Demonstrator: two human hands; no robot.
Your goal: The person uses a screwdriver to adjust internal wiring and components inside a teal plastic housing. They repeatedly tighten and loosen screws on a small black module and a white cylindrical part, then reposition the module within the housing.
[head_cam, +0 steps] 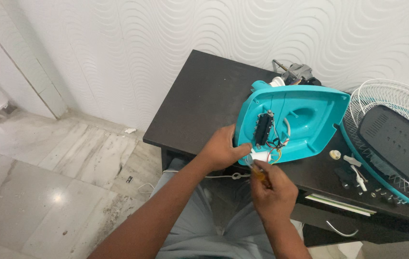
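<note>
Head | left hand [223,148] grips teal housing [310,120]; right hand [274,189] clasps screwdriver [258,173]

The screwdriver [261,174] is mostly buried in the right hand [274,192], only a sliver of orange handle and a blurred shaft showing, tip lost among the wires. The left hand [223,148] covers the near edge of the teal fan base [310,120]. The fan guard [396,103] runs off the picture's right side. The small screws [377,193] near the table's front edge are too tiny to count.
</note>
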